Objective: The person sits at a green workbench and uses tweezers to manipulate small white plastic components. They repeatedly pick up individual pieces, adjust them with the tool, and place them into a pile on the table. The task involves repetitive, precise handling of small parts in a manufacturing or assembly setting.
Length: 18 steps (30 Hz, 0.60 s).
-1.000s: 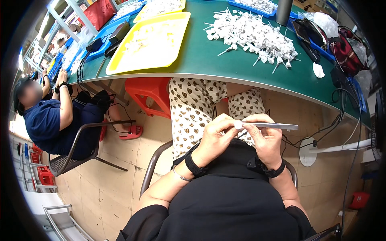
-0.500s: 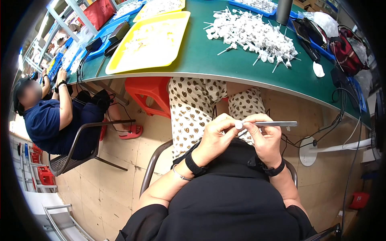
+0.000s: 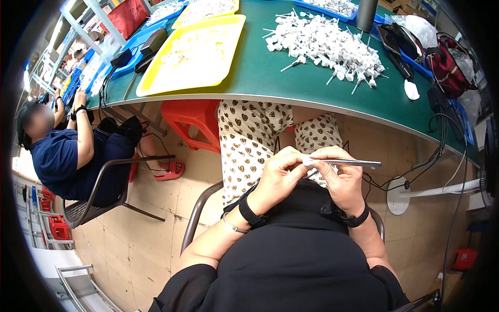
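Above my lap, my left hand (image 3: 279, 178) pinches a small white plastic piece (image 3: 307, 161) between thumb and fingertips. My right hand (image 3: 344, 182) is closed on slim metal tweezers (image 3: 366, 163), whose back end sticks out to the right. Their tips meet the white piece where both hands come together; the fingers cover the exact contact. On the green table (image 3: 254, 67) ahead lies a heap of white plastic pieces (image 3: 327, 47) with thin stems, looking similar to the one I hold.
A yellow tray (image 3: 235, 47) with small pieces stands at the table's left. A dark cylinder (image 3: 367, 15) rises behind the heap. Bags (image 3: 452, 62) and cables lie at the right. A red stool (image 3: 195, 122) is under the table; a seated person (image 3: 73, 151) works at the left.
The tweezers have turned slightly in my right hand, their back end dipping a little and looking narrower. Both hands stay nearly in place, and the white piece is now more covered by fingers.
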Available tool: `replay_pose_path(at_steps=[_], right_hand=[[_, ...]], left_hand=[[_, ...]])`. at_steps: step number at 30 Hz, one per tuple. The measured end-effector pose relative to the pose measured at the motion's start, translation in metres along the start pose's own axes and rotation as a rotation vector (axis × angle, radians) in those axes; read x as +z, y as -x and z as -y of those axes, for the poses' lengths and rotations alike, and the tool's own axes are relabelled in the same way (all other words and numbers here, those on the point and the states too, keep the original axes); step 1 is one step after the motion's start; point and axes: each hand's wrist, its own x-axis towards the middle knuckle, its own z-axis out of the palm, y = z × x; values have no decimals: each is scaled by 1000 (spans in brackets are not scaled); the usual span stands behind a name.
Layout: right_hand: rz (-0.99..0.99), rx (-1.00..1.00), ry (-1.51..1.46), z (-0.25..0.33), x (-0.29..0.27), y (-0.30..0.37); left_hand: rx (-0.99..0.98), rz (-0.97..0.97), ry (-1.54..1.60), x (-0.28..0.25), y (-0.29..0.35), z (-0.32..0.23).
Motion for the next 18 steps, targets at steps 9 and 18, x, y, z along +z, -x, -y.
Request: replay_pose_path(at_steps=[9,18], right_hand=[[-53,109,-132,-2,0,1],[-23,6,53,-1,-1,1]], left_hand=[[19,-11,-33,1,-1,-2],[27,7,-59,0,0,1]])
